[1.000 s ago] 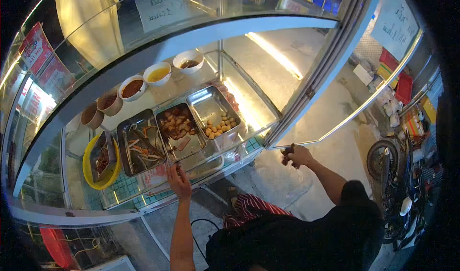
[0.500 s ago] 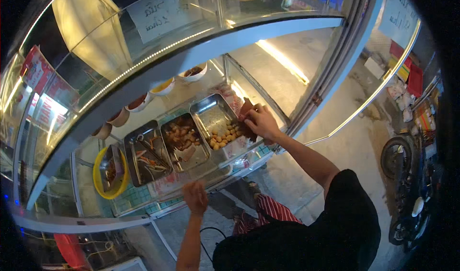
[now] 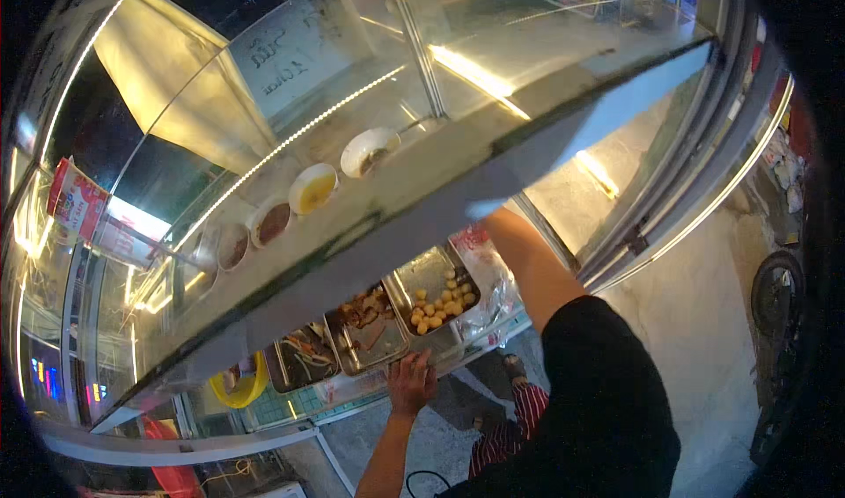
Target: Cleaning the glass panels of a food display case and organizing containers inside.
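See left hand (image 3: 412,384) at the near edge of the glass display case (image 3: 282,407), with bent fingers, just beside the middle metal tray (image 3: 365,357). Can't tell left grip: apart, together or clamped on the edge, too small to call.

See right forearm (image 3: 528,256) reaching into the case from a black sleeve (image 3: 572,331), to the right of the tray of pale balls (image 3: 427,274). Lose right hand behind the broad frame bar (image 3: 422,221), so can't tell right grip or anything held.

Find all three trays side by side in the case, below the bar in view, with far ends partly covered by it. Left to right: see strips in the left tray (image 3: 304,370), browned chunks (image 3: 365,306) in the middle one, round pale balls (image 3: 443,303) heaped toward the near end of the right one. Note clear plastic (image 3: 482,296) just right of the balls, near the forearm. Note yellow basin (image 3: 245,396) just left of the trays.

Through glass above the bar, see bowls in a slanted row, including one with yellow liquid (image 3: 304,181) and one with reddish sauce (image 3: 268,221). Below the case, see red-and-white striped trousers (image 3: 528,401).
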The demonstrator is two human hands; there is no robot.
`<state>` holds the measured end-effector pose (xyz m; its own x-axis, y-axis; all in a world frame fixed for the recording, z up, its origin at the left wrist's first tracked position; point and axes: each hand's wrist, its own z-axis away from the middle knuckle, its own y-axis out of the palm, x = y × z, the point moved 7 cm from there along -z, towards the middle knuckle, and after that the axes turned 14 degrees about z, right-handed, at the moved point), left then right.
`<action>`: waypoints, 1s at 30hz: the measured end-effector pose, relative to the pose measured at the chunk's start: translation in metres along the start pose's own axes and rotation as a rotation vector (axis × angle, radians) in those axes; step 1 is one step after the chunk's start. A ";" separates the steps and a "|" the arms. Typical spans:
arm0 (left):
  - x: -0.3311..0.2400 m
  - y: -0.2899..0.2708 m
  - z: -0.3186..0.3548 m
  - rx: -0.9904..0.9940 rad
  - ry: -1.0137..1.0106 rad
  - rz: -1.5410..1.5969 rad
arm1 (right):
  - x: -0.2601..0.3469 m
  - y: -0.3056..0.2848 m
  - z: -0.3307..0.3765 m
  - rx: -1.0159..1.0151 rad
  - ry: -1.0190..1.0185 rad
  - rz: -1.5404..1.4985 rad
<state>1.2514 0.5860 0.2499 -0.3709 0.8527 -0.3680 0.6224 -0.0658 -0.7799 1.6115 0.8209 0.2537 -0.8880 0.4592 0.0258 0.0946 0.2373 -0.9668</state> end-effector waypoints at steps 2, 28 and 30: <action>0.009 -0.008 0.009 0.004 -0.063 -0.033 | 0.052 -0.017 0.001 -0.011 -0.051 -0.002; 0.003 -0.008 -0.002 -0.053 -0.059 -0.006 | 0.052 -0.009 0.016 -0.060 -0.233 0.074; 0.006 -0.014 0.007 -0.050 -0.090 -0.046 | 0.076 0.002 -0.015 -0.036 -0.249 0.015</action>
<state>1.2359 0.5886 0.2548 -0.4588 0.8039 -0.3785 0.6361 -0.0003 -0.7716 1.5515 0.8695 0.2573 -0.9695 0.2386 -0.0564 0.1209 0.2649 -0.9567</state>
